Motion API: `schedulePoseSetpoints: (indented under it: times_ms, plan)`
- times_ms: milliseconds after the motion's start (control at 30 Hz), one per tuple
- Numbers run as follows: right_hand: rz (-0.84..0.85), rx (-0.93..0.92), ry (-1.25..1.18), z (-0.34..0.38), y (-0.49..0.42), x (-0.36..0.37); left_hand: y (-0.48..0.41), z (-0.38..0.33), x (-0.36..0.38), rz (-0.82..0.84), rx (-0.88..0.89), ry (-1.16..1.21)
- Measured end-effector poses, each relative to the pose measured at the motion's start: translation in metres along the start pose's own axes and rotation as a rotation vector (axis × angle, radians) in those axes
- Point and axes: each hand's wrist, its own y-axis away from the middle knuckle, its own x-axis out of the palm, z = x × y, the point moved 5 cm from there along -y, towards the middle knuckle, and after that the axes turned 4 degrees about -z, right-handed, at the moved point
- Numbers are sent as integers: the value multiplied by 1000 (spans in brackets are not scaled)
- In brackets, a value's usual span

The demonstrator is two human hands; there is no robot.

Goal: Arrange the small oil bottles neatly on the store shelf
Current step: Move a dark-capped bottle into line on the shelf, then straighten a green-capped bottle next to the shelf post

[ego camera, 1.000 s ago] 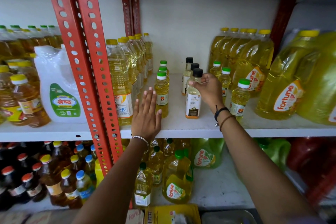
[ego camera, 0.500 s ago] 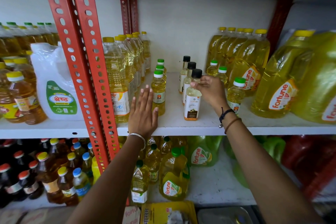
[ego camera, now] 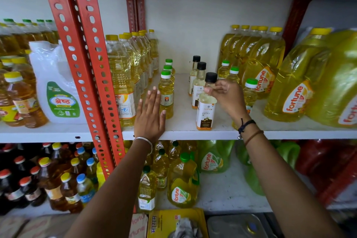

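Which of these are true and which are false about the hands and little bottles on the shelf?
1. The right hand holds the neck of the front black-capped bottle. True.
2. The left hand grips a green-capped bottle. False: it lies flat and open on the shelf, beside the front green-capped bottle.
3. Three black-capped bottles stand in a row. True.
4. The held bottle lies on its side. False: it stands about upright at the shelf's front edge.
5. The big jugs on the right have red caps. False: yellow caps.

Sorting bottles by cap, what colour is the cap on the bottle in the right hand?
Black, on the coconut oil bottle; head view.
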Motion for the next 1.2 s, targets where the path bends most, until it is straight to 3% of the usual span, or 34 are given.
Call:
schedulePoseSetpoints:
  times_ms: [233,400,467,633,900,1200]
  plan:
    - [-45,5,27,1,15,1,-1,-1,-8,-34,20,34]
    - [-362,-209,10,23,39,-8,-3,8,-35,-167,55,-10]
    - [-411,-325,-7,38,45,-1,-5,19,-47,-199,49,-57]
    - [-209,-378,-117,57,36,50,-9,39,-56,-222,110,-212]
    - [182,-33,-163,38,-11,134,-10,47,-47,-259,146,-286]
    - [96,-23,-144,30,-25,139,-9,46,-47,-280,174,-288]
